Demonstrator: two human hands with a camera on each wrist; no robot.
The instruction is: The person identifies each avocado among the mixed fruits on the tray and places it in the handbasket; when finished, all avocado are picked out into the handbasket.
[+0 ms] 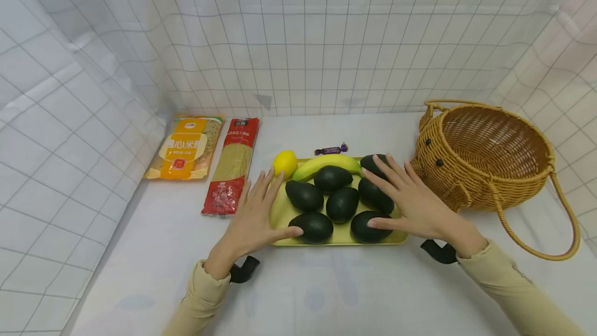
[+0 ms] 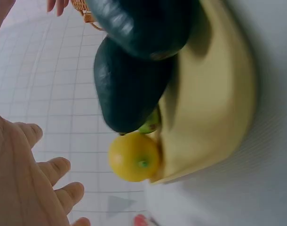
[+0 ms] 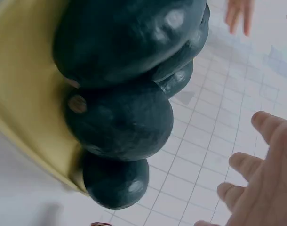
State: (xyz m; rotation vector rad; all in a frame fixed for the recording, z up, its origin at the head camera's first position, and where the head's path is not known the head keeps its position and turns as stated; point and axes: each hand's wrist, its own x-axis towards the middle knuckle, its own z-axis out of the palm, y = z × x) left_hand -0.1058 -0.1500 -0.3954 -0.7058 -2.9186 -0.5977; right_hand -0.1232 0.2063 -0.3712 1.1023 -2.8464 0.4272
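Observation:
A yellow tray (image 1: 342, 236) holds several dark green avocados (image 1: 342, 204), a banana (image 1: 328, 163) along its back and a lemon (image 1: 285, 163) at the back left corner. Over the tray's left side, my left hand (image 1: 254, 217) spreads its fingers, its thumb near the front left avocado (image 1: 311, 228). My right hand (image 1: 412, 204) spreads over the right side, thumb overlapping the front right avocado (image 1: 361, 228) in the head view; contact cannot be told. Both wrist views show the fingers (image 2: 54, 170) and fingers (image 3: 247, 165) apart, with nothing held.
A purple-wrapped candy (image 1: 331, 149) lies behind the tray. To the left are a red spaghetti pack (image 1: 233, 162) and an orange pasta bag (image 1: 184, 148). A wicker basket (image 1: 503, 191) with a rope handle stands close by my right hand. Gridded white curtains (image 1: 326, 40) surround the table.

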